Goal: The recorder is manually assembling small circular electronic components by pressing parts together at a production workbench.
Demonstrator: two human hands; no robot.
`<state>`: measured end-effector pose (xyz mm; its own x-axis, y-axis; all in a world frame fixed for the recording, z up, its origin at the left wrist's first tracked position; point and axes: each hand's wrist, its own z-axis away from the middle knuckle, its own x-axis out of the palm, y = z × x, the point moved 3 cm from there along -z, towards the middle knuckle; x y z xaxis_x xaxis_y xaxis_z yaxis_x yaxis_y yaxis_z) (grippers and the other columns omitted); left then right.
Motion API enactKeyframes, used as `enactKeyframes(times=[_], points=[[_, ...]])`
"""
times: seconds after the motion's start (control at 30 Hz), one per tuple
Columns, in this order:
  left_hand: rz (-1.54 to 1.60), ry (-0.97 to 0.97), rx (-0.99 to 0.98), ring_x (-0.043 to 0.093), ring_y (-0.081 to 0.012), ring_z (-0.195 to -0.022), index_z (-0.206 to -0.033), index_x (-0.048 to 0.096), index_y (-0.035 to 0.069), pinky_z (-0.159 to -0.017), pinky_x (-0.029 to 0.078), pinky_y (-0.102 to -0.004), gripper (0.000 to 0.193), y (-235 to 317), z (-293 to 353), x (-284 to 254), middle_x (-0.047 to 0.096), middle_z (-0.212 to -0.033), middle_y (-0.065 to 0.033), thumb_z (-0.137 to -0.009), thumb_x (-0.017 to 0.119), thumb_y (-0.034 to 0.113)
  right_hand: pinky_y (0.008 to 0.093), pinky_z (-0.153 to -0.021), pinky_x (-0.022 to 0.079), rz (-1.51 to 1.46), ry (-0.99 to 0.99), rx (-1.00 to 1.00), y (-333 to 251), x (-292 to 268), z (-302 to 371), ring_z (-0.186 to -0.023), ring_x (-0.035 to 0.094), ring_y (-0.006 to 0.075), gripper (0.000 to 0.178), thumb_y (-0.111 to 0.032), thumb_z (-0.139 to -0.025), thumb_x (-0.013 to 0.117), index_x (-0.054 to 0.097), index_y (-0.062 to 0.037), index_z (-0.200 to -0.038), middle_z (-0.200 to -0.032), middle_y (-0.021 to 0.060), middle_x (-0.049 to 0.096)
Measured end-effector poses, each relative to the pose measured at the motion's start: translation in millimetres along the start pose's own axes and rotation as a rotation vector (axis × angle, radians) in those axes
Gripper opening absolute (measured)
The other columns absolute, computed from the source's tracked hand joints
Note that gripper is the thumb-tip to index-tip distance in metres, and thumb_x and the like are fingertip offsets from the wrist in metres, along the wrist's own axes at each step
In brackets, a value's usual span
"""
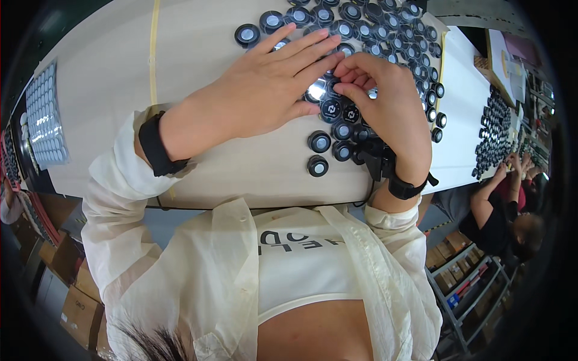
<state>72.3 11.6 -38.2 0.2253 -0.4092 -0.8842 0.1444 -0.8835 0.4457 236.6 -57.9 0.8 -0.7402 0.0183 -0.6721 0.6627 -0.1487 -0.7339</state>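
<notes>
Many small round black pieces (319, 141) with grey-silver centres crowd the beige table (198, 42). My left hand (259, 87) lies flat over the near left part of this group, its fingers stretched out and spread. To its right, my right hand (391, 93) is bent, with thumb and index finger pinched together close to the left fingertips. What the pinch holds, if anything, is too small to make out. Just below the hands sit two black discs (330, 111) with white marks on their tops. A shiny bright spot (315, 91) shows between my hands.
On the left lies a clear-wrapped pack of round whitish pieces (47, 117). Yellow tape (153, 54) runs across the table. At the right, another person (497, 201) works by a white table with more black pieces (495, 132). Cardboard boxes (81, 313) stand at lower left.
</notes>
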Motion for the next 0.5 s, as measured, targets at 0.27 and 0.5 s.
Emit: enactKeyframes(times=[0.27, 0.5], points=[[-0.085, 0.009, -0.026, 0.025, -0.0214, -0.147, -0.148, 0.039, 0.007, -0.121, 0.017, -0.0457, 0.071, 6, -2, 3, 0.031, -0.158, -0.0075, -0.089, 0.065, 0.037, 0.0292, -0.069, 0.052, 0.148, -0.109, -0.082, -22, -9, 10, -0.071, 0.063, 0.0201, 0.013, 0.006, -0.078, 0.070, 0.064, 0.0018, -0.090, -0.082, 0.0105, 0.066], [-0.117, -0.005, -0.018, 0.025, -0.0226, -0.147, -0.151, 0.033, 0.008, -0.121, 0.015, -0.0480, 0.075, 6, -1, 3, 0.030, -0.158, -0.0077, -0.089, 0.066, 0.035, 0.0276, -0.074, 0.047, 0.051, 0.167, -0.182, -62, -39, 50, -0.076, 0.060, 0.0179, 0.012, 0.010, -0.075, 0.070, 0.064, 0.0053, -0.085, -0.083, 0.0105, 0.065]])
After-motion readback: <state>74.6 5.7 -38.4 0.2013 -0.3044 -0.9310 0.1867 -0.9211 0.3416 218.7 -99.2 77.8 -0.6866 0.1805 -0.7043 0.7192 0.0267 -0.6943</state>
